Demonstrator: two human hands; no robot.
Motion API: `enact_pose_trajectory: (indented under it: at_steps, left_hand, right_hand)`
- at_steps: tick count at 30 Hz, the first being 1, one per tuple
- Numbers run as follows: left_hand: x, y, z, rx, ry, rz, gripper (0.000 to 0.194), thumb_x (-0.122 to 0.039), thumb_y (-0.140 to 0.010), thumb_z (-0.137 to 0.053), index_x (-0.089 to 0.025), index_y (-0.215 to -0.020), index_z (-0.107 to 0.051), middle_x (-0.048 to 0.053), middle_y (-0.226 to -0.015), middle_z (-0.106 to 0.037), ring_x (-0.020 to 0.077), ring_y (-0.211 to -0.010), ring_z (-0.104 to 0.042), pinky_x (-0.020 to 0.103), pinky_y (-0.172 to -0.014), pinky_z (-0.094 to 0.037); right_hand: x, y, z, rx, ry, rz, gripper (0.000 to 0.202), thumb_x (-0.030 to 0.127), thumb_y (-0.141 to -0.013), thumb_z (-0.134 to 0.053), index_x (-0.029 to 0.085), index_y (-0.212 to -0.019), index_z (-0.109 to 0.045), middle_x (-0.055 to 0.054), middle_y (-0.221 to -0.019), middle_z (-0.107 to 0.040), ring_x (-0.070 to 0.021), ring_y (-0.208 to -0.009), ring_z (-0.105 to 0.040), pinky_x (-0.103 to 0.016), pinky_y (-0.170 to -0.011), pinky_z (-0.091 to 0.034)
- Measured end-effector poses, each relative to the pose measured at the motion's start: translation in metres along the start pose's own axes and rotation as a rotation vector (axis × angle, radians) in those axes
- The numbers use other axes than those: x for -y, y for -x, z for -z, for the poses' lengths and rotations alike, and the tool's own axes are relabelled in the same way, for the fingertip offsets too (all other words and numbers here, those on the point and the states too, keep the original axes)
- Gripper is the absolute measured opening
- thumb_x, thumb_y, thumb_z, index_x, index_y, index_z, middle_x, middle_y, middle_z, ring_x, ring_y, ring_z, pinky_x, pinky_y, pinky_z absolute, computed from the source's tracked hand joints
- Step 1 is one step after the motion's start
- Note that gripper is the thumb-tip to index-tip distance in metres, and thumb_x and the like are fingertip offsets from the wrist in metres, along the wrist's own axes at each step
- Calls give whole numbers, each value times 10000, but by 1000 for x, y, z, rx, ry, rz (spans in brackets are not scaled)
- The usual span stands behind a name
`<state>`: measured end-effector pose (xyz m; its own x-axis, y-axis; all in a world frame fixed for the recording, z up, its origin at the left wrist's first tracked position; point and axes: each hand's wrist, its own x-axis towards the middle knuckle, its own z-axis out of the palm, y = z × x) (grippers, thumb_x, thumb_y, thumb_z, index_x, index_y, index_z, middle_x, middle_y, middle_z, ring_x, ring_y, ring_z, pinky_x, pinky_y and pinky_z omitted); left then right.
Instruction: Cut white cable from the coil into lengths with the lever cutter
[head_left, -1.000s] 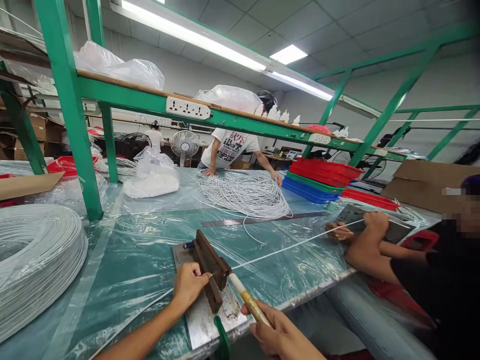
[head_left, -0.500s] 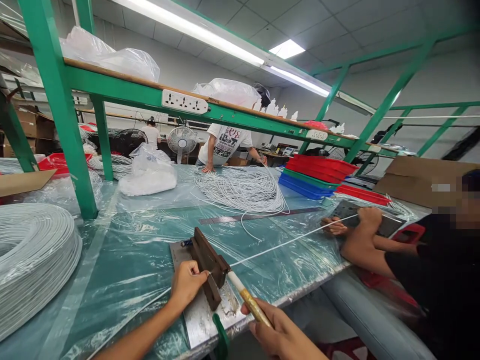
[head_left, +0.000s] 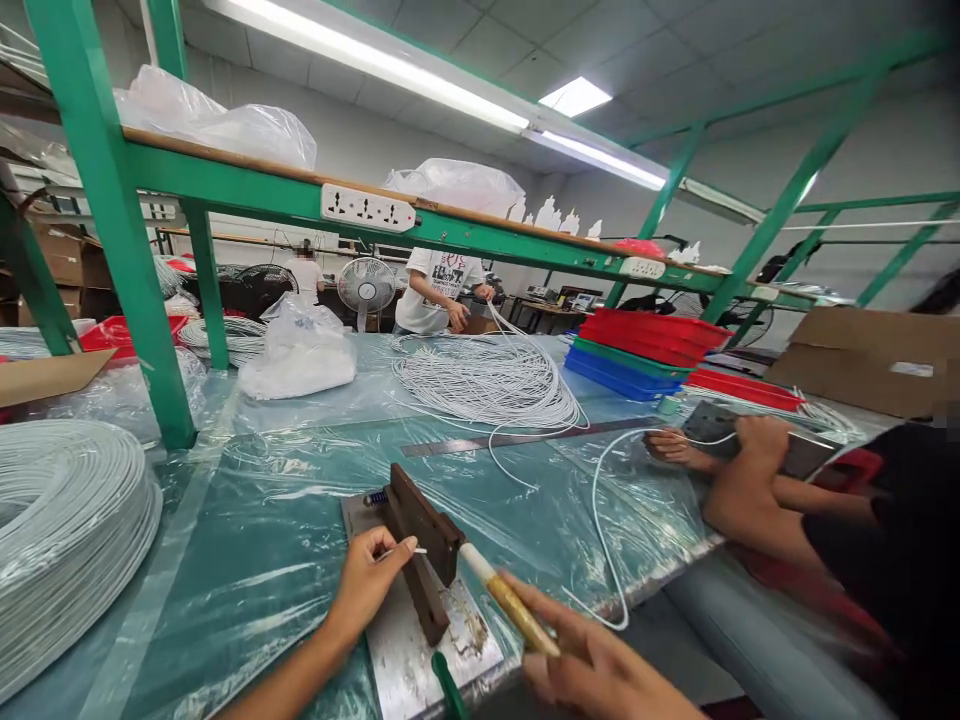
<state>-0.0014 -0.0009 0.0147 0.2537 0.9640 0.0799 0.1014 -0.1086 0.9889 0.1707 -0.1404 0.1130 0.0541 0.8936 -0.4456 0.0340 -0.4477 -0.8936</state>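
My left hand (head_left: 364, 585) pinches a thin white cable (head_left: 421, 551), its short end poking past my fingertips beside the brown metal blade block of a bench cutter (head_left: 421, 520). The cutter sits on a scuffed metal plate (head_left: 405, 670) at the table's front edge. My right hand (head_left: 589, 645), a little blurred, is closed about the cutter's white-and-gold lever handle (head_left: 517, 610). To the right, a cut length of white cable (head_left: 598, 510) curves down from a co-worker's hand (head_left: 670, 445) to the table edge.
A large coil of white cable (head_left: 75, 560) lies at the left. Behind the cutter are a loose cable heap (head_left: 480, 385), a steel ruler (head_left: 450, 445) and stacked red and blue trays (head_left: 645, 345). A green shelf post (head_left: 127, 250) stands at left; a co-worker sits close at right.
The cable stretched taut between the cutter and the right-hand co-worker is now separate and droops in a curve. My right hand has shifted slightly right. The far person has lifted a hand off the table.
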Motion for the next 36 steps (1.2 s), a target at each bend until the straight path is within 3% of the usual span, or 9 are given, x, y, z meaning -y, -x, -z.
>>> enact_pose_trajectory:
  at_steps: [2, 6, 8, 11, 16, 23, 29, 32, 36]
  left_hand:
    - [-11, 4, 8, 39, 39, -20, 512, -670, -647, -511, -179, -543, -412, -42, -549, -344, 112, -570, -336, 230, -560, -278]
    - [-27, 14, 20, 129, 71, -49, 507, -653, -670, -536, -146, -655, -539, -25, -601, -390, 122, -602, -343, 231, -571, -265]
    - [-30, 20, 21, 135, 41, -67, 525, -668, -680, -517, -146, -641, -559, -22, -586, -396, 124, -590, -343, 232, -557, -255]
    - [-32, 31, 19, 119, -14, -80, 545, -671, -732, -447, -155, -575, -526, -27, -548, -357, 120, -559, -324, 232, -533, -230]
    - [-33, 47, 18, 112, 18, -45, 541, -654, -780, -392, -162, -567, -464, -49, -535, -265, 104, -516, -264, 237, -514, -179]
    - [-38, 52, 21, 76, 83, -10, 577, -715, -732, -396, -174, -532, -422, -46, -514, -285, 100, -496, -279, 227, -493, -197]
    - [-66, 53, 35, -88, 202, 4, 558, -699, -697, -490, -169, -522, -460, -49, -451, -339, 88, -432, -306, 200, -439, -253]
    - [-92, 50, 53, -222, 353, -59, 525, -662, -673, -568, -166, -532, -473, -41, -468, -392, 83, -440, -332, 182, -424, -294]
    - [-130, 49, 64, -338, 628, -234, 469, -564, -688, -643, -173, -529, -438, -50, -473, -382, 79, -454, -342, 159, -420, -331]
  right_hand:
    - [39, 1, 3, 123, -143, 21, 752, 357, -675, -634, 242, -1360, -344, 6, -663, -548, -52, -397, -380, -161, -391, -345]
    - [117, -23, 0, 251, -294, 133, 454, 455, -855, -425, 121, -1151, -511, -46, -700, -549, -74, -510, -465, -162, -476, -406]
    - [148, -50, -2, 311, -308, 179, 554, 571, -881, -266, 112, -1050, -526, -66, -682, -546, -103, -547, -500, -189, -509, -438]
    - [181, -100, -10, 355, -275, 281, 650, 677, -833, -211, 136, -1044, -503, -69, -683, -555, -127, -600, -537, -220, -583, -465]
    - [209, -177, -33, 246, -148, 336, 601, 643, -835, -304, 150, -1151, -436, -92, -793, -633, -125, -619, -555, -235, -627, -439]
    - [212, -242, -59, 115, -2, 328, 641, 627, -842, -340, 135, -1250, -376, -101, -957, -633, -145, -710, -574, -296, -680, -414]
    - [191, -232, -76, 88, 101, 528, 522, 418, -864, -491, 199, -1315, -346, -53, -1016, -586, -151, -877, -558, -310, -787, -412]
    - [162, -195, -79, 226, 206, 591, 444, 232, -812, -573, 212, -1242, -462, -5, -853, -613, -116, -771, -564, -253, -745, -411]
    - [106, -135, -84, 779, 458, 542, 488, 162, -706, -669, 172, -1170, -519, 19, -689, -590, -97, -571, -558, -234, -600, -446]
